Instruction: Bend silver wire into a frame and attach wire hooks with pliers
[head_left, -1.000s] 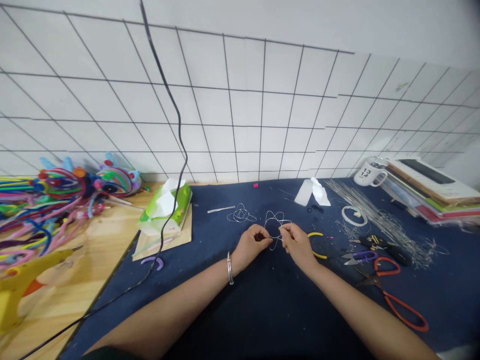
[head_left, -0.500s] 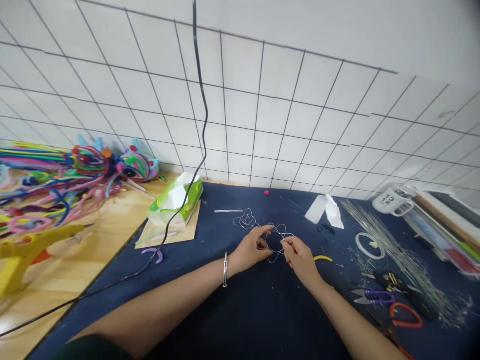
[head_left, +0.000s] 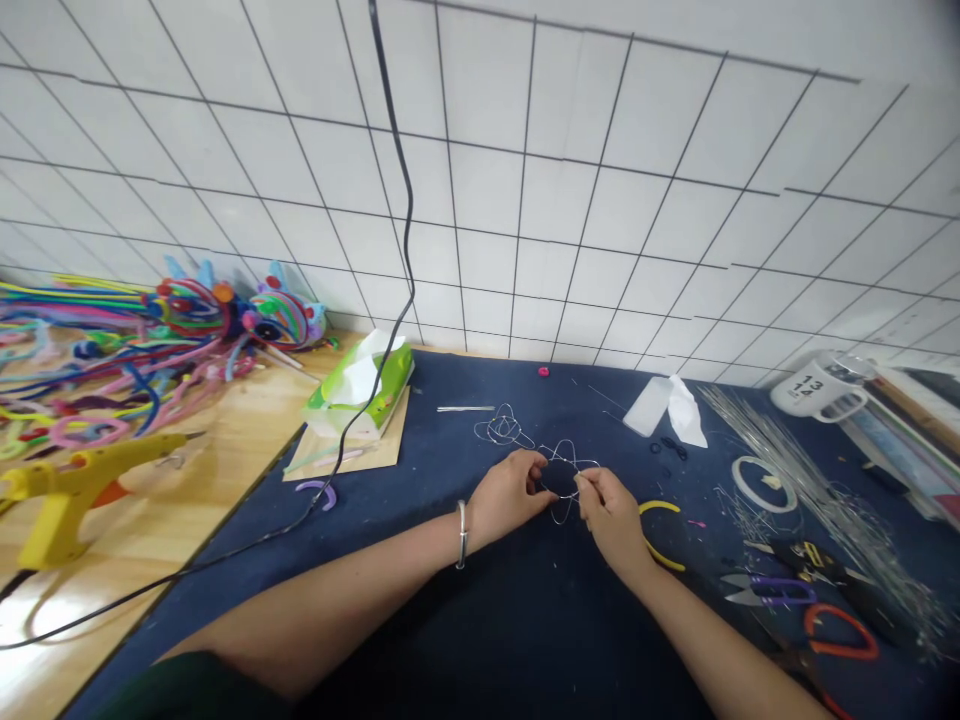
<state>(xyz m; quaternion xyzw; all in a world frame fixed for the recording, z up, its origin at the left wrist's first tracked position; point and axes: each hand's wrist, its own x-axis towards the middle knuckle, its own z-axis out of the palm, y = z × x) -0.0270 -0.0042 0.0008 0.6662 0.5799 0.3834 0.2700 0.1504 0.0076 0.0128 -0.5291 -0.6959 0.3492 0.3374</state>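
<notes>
While the right hand [head_left: 609, 515] pinches the flower-shaped silver wire frame [head_left: 575, 463] at its 3 o'clock, left hand [head_left: 512, 497] has thumb and forefinger apart at its 9; wire contact hard to make out. Frame's over navy-blue cloth [head_left: 450, 460], 5 o'clock of view centre, edges part-covered by fingers. Curved yellow-handled tool [head_left: 661, 506], right hand's 3 o'clock: far end hidden. Red-handled tool [head_left: 844, 652], 4 o'clock: cut off at bottom.
</notes>
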